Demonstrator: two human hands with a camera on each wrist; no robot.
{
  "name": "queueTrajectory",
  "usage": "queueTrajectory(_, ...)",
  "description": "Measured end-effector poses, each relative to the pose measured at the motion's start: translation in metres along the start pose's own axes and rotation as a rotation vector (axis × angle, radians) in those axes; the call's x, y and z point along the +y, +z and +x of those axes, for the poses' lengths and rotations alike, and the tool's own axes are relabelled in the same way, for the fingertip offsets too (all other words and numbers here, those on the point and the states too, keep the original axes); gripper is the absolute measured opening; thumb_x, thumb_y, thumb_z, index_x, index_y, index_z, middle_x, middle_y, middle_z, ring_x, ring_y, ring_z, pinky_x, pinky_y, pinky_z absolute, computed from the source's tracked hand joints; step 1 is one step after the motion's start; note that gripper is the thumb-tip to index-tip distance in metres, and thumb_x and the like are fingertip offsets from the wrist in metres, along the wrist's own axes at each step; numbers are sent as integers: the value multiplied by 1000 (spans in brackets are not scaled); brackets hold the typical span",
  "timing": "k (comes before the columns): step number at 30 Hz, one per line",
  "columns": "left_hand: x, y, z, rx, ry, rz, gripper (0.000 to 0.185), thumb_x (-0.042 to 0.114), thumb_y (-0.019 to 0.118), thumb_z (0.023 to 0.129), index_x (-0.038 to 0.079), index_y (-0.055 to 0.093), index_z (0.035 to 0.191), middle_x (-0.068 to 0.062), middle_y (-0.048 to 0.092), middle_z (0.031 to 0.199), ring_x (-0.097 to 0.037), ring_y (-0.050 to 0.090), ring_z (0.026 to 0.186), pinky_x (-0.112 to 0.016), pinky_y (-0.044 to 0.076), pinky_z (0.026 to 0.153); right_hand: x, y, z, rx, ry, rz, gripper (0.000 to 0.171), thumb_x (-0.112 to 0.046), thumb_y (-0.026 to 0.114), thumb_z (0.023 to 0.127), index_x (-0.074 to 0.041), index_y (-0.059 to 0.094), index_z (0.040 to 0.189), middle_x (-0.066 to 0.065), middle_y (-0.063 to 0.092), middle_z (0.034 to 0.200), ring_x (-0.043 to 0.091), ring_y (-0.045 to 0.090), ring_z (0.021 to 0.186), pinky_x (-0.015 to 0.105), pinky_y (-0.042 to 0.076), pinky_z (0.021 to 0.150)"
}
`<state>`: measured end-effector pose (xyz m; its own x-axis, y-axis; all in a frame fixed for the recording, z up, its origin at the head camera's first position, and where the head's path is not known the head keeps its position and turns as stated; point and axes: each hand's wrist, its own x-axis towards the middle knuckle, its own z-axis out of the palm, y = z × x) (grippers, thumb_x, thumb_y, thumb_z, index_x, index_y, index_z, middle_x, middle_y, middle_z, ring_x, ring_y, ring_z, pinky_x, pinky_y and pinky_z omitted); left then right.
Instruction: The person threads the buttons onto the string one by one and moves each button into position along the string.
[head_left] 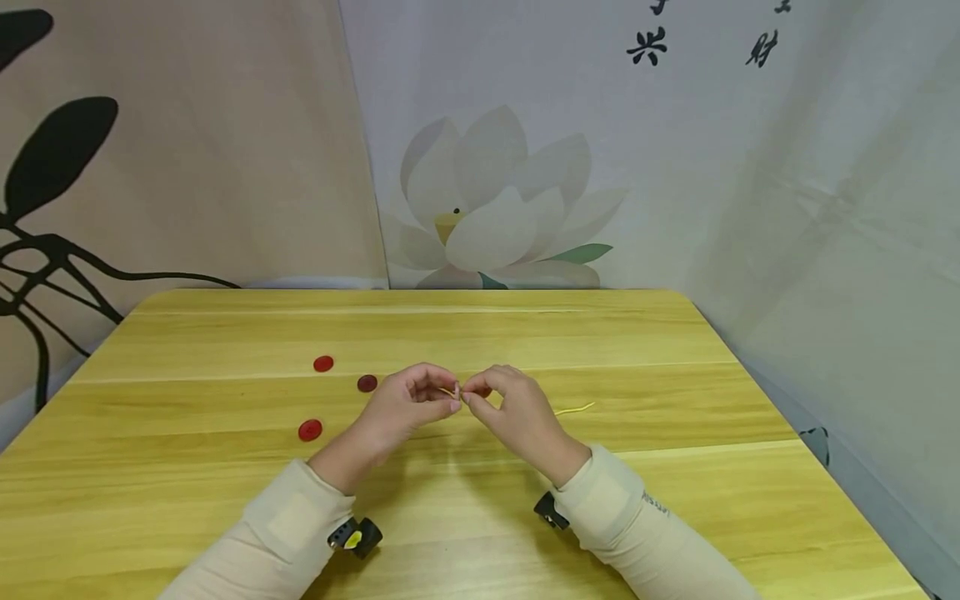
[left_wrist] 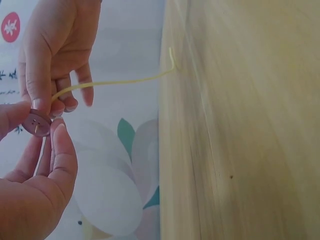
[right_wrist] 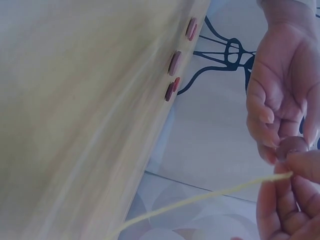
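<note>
Above the middle of the table my left hand (head_left: 401,404) pinches a round reddish button (left_wrist: 36,123) by its edges, between thumb and fingers. Small holes show in the button's face, and a bit of yellow cord pokes out of one in the left wrist view. My right hand (head_left: 517,412) meets it from the other side, thumb and forefinger pinching the yellow cord (right_wrist: 215,194) close behind the button. From those fingertips the cord's long end trails away to the right, seen in the head view as a yellow strand (head_left: 576,409) past the right wrist.
Left of my hands, a red button (head_left: 323,363), a dark red button (head_left: 367,383) and another red button (head_left: 310,430) lie on the wooden table (head_left: 187,500). A printed cloth (head_left: 510,225) with a lotus hangs behind the table's far edge.
</note>
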<state>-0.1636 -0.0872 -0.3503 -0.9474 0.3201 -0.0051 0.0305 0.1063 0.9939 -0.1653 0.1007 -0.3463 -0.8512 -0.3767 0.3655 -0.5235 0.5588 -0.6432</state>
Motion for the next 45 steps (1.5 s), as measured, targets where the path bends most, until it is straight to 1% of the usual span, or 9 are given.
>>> queueTrajectory(5,1,1,0,2,2,4,27,5,67,89,-3,58,114,-8,63,102,-17,59,91,-28,50,82,1,1,0,31,-12,-9,3,-10,69,89,-11,71,91,-3,66,86,13,59,83,35,51,74)
queueTrajectory(10,1,2,-1,6,2,5,27,5,67,88,-3,58,113,-8,63,102,-17,59,90,-28,50,82,0,0,-1,45,5,-1,4,-12,69,90,-9,70,88,-4,64,83,12,58,79,33,50,70)
queueTrajectory(18,2,2,-1,14,1,15,27,6,68,88,-3,59,112,-8,63,102,-18,58,90,-27,50,80,-3,-1,-1,22,6,14,4,-12,67,91,-9,70,90,-3,64,85,13,58,82,40,51,73)
queueTrajectory(25,2,3,-1,18,3,2,27,4,68,88,-3,59,113,-6,63,101,-17,58,90,-26,50,79,-5,-3,-1,-11,11,14,3,-9,67,91,-11,70,92,-3,65,89,13,60,86,35,52,76)
queueTrajectory(30,4,2,-2,27,-3,8,28,4,68,88,-3,59,113,-5,63,100,-17,58,90,-26,50,79,-5,-3,-1,-20,2,8,6,-7,67,90,-9,70,94,-1,66,92,14,60,88,36,52,78)
queueTrajectory(34,4,2,-2,34,2,11,27,5,68,88,-3,59,112,-4,63,99,-16,58,89,-25,50,78,-5,-3,-1,-3,0,1,6,-6,68,89,-8,70,94,-1,66,89,13,60,85,33,52,75)
queueTrajectory(37,4,2,-2,32,8,9,27,5,68,88,-4,59,112,-4,63,98,-15,58,88,-25,50,78,-3,-3,-1,13,-11,-4,5,-6,69,88,-8,70,92,-2,65,86,12,60,82,27,50,72)
queueTrajectory(45,3,3,-1,38,-6,-4,28,4,69,87,-3,59,112,-4,63,100,-17,58,90,-25,50,78,-2,-2,-1,13,-24,-6,4,-6,69,89,-8,70,92,-3,65,86,12,59,82,29,51,73)
